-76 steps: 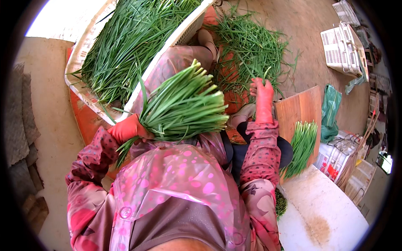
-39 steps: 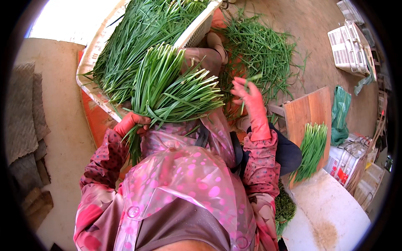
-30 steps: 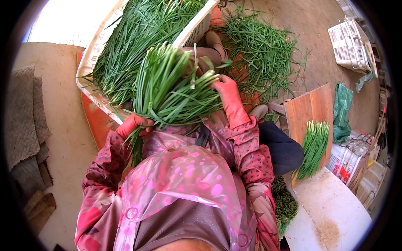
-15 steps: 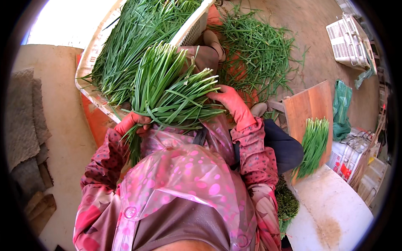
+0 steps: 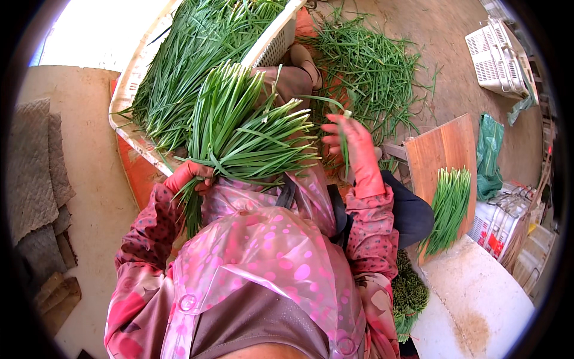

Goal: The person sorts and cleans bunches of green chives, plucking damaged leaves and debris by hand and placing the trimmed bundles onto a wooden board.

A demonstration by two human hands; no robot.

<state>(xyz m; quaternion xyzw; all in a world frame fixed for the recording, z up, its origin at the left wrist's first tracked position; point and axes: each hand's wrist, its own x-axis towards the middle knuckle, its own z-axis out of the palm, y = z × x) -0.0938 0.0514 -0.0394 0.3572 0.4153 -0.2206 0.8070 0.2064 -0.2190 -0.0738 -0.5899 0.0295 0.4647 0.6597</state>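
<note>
A thick bunch of garlic chives [image 5: 239, 125] lies across my lap, its pale cut ends fanned up and to the right. My left hand [image 5: 190, 176], in an orange-red glove, is closed around the leafy part of the bunch, and leaf tips hang down below it. To the right of the bunch, apart from it, my right hand [image 5: 354, 141], gloved alike, pinches a bent chive blade [image 5: 327, 99] between thumb and fingers. Part of that blade hangs down beside the palm.
A large white basket [image 5: 123, 100] heaped with chives stands ahead on the left. Loose chive leaves [image 5: 371, 72] litter the floor ahead. On the right a wooden board [image 5: 439, 143] carries a neat chive bundle [image 5: 447, 203]. White crates [image 5: 496, 57] stand at far right.
My right hand has moved away from the bunch to the right, drawing a chive blade out with it. My left hand keeps its hold on the bunch.
</note>
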